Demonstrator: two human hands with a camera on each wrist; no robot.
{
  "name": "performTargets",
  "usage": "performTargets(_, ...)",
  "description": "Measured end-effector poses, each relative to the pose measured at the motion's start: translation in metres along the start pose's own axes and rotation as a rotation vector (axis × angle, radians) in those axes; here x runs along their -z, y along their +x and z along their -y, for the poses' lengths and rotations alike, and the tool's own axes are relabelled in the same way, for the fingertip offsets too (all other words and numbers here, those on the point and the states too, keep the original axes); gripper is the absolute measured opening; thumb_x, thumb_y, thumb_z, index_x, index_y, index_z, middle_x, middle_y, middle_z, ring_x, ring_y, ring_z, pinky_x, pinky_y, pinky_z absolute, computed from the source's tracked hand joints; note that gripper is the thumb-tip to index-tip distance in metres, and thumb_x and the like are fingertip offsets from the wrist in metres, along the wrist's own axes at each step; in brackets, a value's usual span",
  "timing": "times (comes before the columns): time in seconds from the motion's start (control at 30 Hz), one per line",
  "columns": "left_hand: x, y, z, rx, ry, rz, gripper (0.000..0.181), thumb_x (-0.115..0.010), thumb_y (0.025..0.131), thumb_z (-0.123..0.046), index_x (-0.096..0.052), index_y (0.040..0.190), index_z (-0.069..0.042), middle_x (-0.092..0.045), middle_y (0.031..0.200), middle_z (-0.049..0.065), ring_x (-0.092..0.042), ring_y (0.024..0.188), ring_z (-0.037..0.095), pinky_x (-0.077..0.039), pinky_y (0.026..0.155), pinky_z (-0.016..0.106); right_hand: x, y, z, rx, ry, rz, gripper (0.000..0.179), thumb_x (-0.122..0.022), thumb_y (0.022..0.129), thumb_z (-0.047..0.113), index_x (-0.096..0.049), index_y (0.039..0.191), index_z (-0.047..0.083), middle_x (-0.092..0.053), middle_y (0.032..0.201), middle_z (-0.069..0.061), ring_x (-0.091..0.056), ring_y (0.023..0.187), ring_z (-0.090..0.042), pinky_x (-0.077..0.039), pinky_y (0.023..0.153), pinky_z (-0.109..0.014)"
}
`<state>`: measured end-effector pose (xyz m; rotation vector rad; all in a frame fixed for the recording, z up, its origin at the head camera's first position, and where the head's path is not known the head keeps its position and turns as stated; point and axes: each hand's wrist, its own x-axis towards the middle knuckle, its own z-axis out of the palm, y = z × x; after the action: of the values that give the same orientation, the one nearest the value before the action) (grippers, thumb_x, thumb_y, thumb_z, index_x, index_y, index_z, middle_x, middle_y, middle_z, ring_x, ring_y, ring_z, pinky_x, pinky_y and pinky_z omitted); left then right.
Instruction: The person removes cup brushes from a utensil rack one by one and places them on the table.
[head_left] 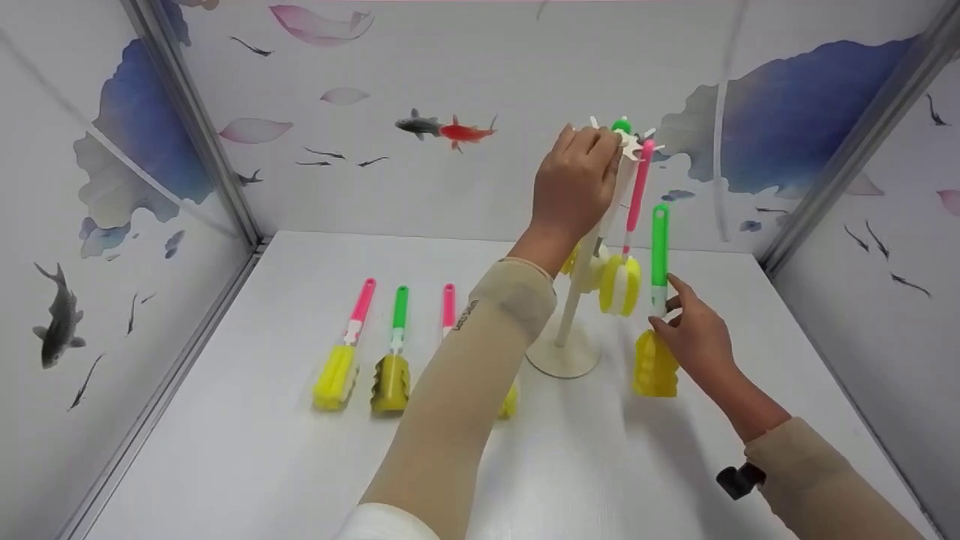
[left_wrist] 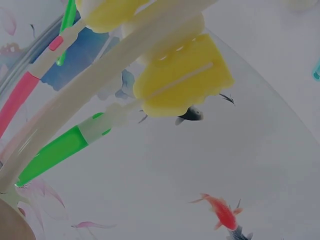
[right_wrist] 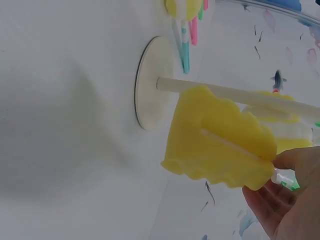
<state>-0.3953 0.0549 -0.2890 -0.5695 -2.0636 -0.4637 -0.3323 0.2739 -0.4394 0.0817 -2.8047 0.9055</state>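
A cream hanging stand (head_left: 571, 311) rises from a round base on the white table. My left hand (head_left: 576, 180) grips its top, fingers curled over the hooked rack. Pinched between my right thumb and fingers is a green-handled sponge brush (head_left: 660, 251), upright with its yellow sponge down, right of the stand. My right hand (head_left: 697, 334) holds it low, just above the sponge; the right wrist view shows the sponge head (right_wrist: 220, 137) close up. On the rack hang a pink-handled sponge brush (head_left: 639, 187) and, in the left wrist view, a green-handled one (left_wrist: 60, 152).
Left of the stand lie a pink-handled brush (head_left: 361, 304), a green-handled brush (head_left: 400, 311) and another pink-handled brush (head_left: 449, 300) partly behind my left sleeve. A yellow sponge (head_left: 509, 403) peeks out beside that sleeve. Printed wall panels (head_left: 375, 187) enclose the table.
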Motion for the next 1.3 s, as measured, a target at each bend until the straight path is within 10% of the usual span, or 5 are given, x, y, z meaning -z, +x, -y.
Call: performTargets(1.3,-0.003,0.0,0.002,-0.007,-0.023,-0.02,0.028,-0.048,0.103,-0.03,-0.066,0.117,-0.014,-0.064,0.108,-0.001,-0.057,0.102,0.013,-0.017,0.112,0.023,-0.059,0.047,-0.053,-0.136,-0.165,0.347,0.06,-0.063,0.094,0.012,-0.036,0.145,-0.006,-0.058,0.119,-0.025,-0.056,0.097,-0.033,-0.045,0.093,-0.053)
